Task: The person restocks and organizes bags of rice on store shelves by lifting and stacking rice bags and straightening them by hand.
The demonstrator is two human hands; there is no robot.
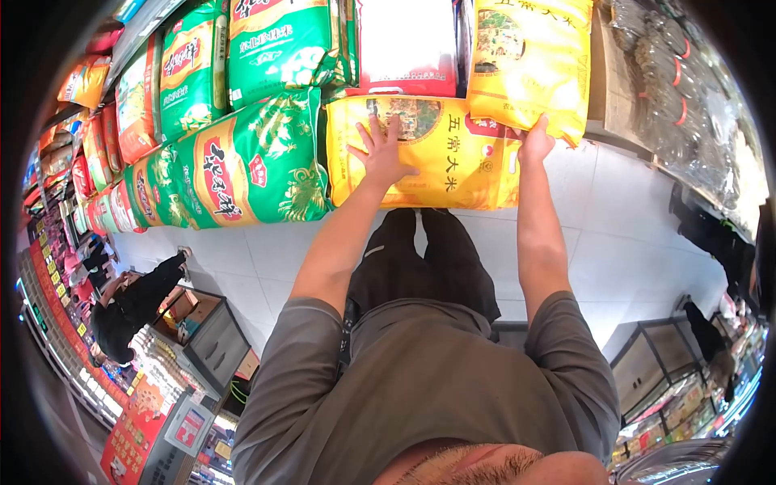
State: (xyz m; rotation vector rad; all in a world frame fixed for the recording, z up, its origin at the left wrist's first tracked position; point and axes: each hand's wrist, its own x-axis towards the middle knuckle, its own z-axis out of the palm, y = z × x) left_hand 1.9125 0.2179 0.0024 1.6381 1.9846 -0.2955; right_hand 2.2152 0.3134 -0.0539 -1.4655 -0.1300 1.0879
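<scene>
A yellow rice bag [432,182] lies sideways in front of me, with dark Chinese lettering and a round picture on it. My left hand [384,155] rests on its left part, fingers spread and palm down. Behind it to the right is another yellow rice bag [529,61], its lower edge meeting the lying bag. At that lower edge, my right hand [535,141] is closed with the thumb over the bag; its other fingers are partly hidden. A green rice bag [234,166] adjoins the lying bag on the left.
More green rice bags [279,48] and a white and red package [408,40] stand behind. Clear-wrapped bundles [675,89] with red bands sit on the right. Tiled floor [606,194] shows beside the bags. A person in dark clothes [133,311] is by a grey cabinet [214,343] at left.
</scene>
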